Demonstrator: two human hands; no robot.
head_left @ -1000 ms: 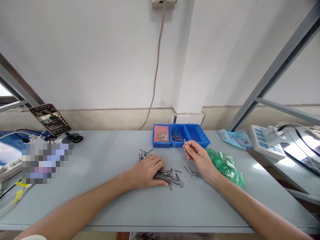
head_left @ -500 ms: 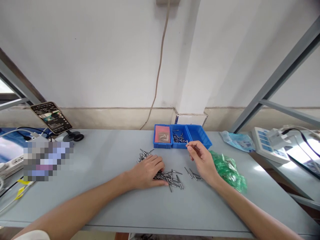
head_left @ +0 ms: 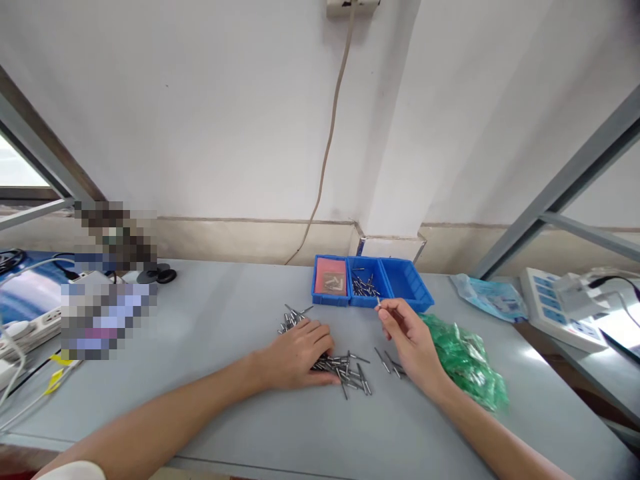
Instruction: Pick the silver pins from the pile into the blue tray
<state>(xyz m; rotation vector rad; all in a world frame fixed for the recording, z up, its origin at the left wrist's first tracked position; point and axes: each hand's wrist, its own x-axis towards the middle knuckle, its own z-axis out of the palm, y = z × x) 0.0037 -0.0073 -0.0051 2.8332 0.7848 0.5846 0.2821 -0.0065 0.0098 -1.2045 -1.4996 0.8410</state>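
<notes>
My left hand (head_left: 299, 353) lies palm down on a heap of small metal pins (head_left: 345, 368) in the middle of the grey table (head_left: 215, 347), its fingers curled over them. My right hand (head_left: 409, 337) is raised just in front of three joined blue bins (head_left: 403, 283) and pinches one thin metal pin (head_left: 378, 301) between thumb and fingertips. The left bin holds a pink pad with a few parts (head_left: 331, 281), the middle bin holds loose pins (head_left: 365, 287). A few pins (head_left: 389, 363) lie under my right hand.
A crumpled green plastic bag (head_left: 465, 363) lies right of my right hand. A blue packet (head_left: 493, 299) and a white power strip (head_left: 560, 308) are at the far right. Cables and a blurred patch (head_left: 107, 313) sit at the left. A cable (head_left: 327, 153) runs down the wall.
The view has tilted and shifted a little, so everything sits slightly lower and to the right. My right hand still holds the pin near the bins; my left hand stays on the heap.
</notes>
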